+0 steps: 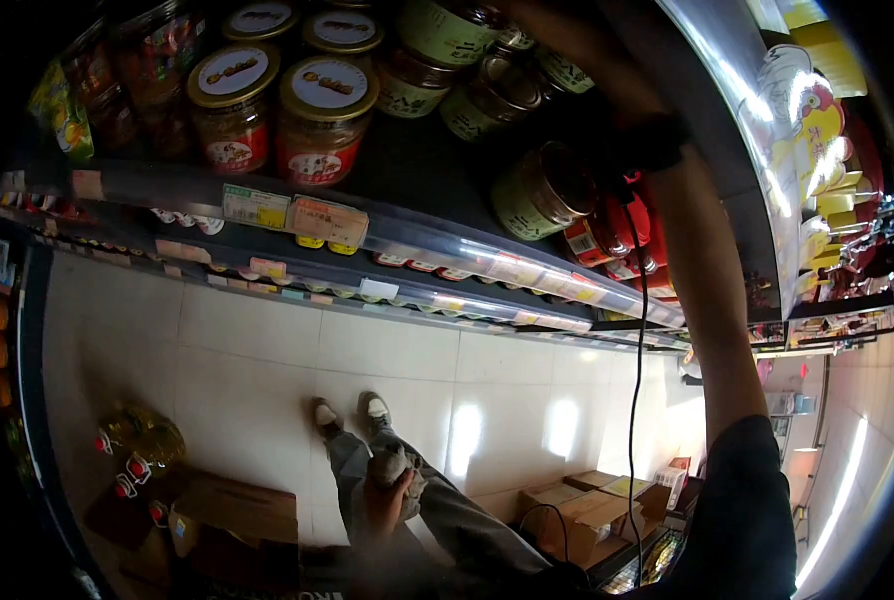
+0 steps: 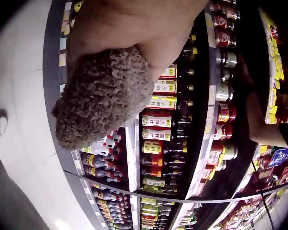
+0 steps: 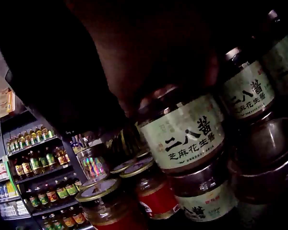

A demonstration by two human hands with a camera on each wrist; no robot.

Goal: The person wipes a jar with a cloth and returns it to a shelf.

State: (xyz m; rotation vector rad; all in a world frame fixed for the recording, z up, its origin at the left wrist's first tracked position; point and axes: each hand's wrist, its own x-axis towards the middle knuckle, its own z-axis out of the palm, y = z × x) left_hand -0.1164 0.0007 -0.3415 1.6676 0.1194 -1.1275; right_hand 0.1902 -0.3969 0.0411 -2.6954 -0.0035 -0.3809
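Observation:
In the head view my right arm reaches into the upper shelf, and its shadowed right hand (image 1: pixel 567 30) is beside a green-labelled sauce jar (image 1: pixel 447 30) stacked on another jar. The right wrist view shows the right hand (image 3: pixel 158 52) over this jar (image 3: pixel 185 134), its fingers about the dark lid; much of the grip is lost in shadow. Low in front of my legs, the left hand (image 1: pixel 382 500) holds a bunched grey-brown cloth (image 1: pixel 392 465). Up close in the left wrist view, the cloth (image 2: pixel 103 96) has a nubby texture and hangs from the left hand (image 2: pixel 129 28).
Gold-lidded jars (image 1: pixel 327 110) stand left on the shelf, behind a price-tag edge (image 1: pixel 327 217). A lone green-labelled jar (image 1: pixel 542 195) and red-lidded jars (image 1: pixel 612 235) are near the right forearm. A black cable (image 1: pixel 637 400) hangs down. Cartons (image 1: pixel 587 515) and oil bottles (image 1: pixel 147 440) sit on the floor.

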